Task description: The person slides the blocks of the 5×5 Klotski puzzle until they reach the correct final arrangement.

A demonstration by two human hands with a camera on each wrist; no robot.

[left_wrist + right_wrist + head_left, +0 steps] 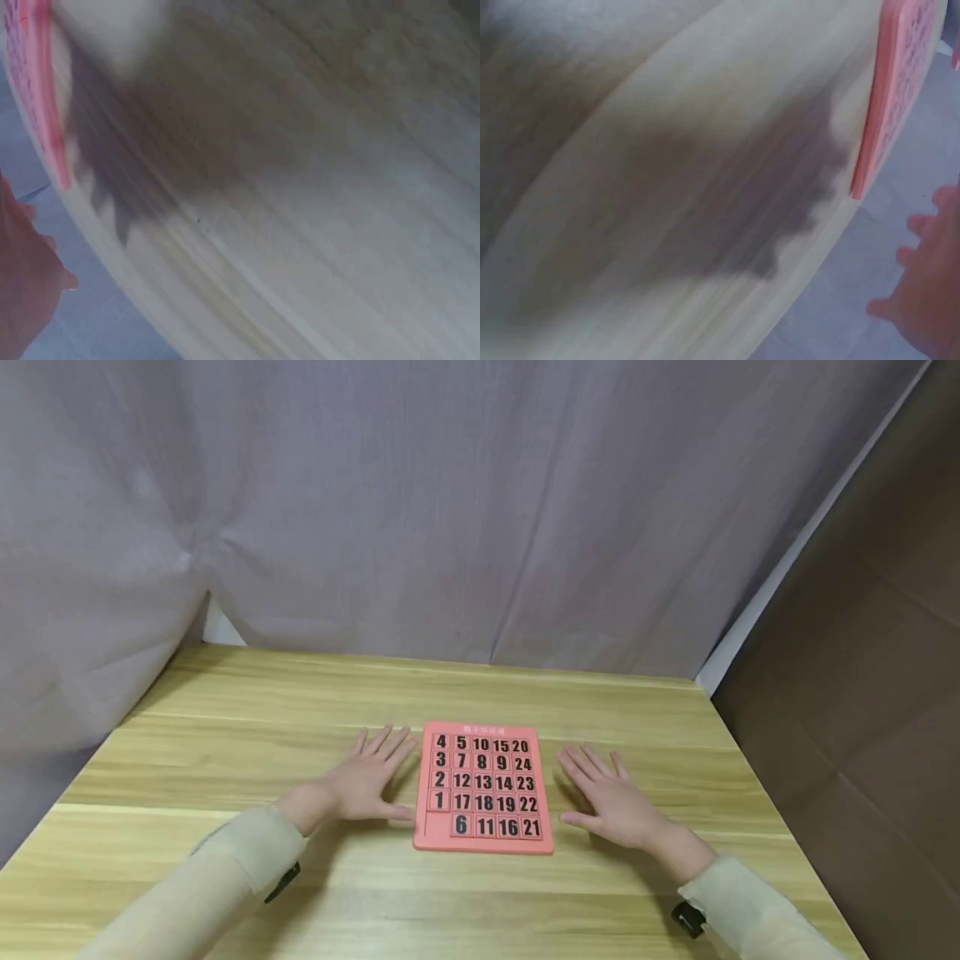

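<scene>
Nearest the camera, two pale sleeves are seen coming in from the bottom corners, each with a small dark clip at the cuff. Then the hands: the left hand (367, 781) is laid flat on the bench (225, 752), fingers spread and straight, thumb reaching toward the lower left edge of the puzzle, and whether it actually touches can't be told. The right hand (611, 797) is laid flat too, fingers fanned, set a bit apart from the right edge. Nothing is gripped by either one.

Between them the pink sliding number puzzle (483, 789) is lying flat on the wood, roughly centred on the bench. The tiles are scrambled (4, 5, 10, 15, 20 along the top), and the empty slot is seen at the bottom left corner, just left of the 6 and under the 1.

So it looks like the very start, with no tile touched yet. The next move would probably call for one fingertip placed on the 1 or the 6, since only those can be slid into the gap, while the frame is steadied.

The wrist views are blurred: just wood grain, shadow and a pink edge (889, 97).

Farther back, a grey curtain (450, 510) is hung behind the bench, with a brown wall at the right.
</scene>
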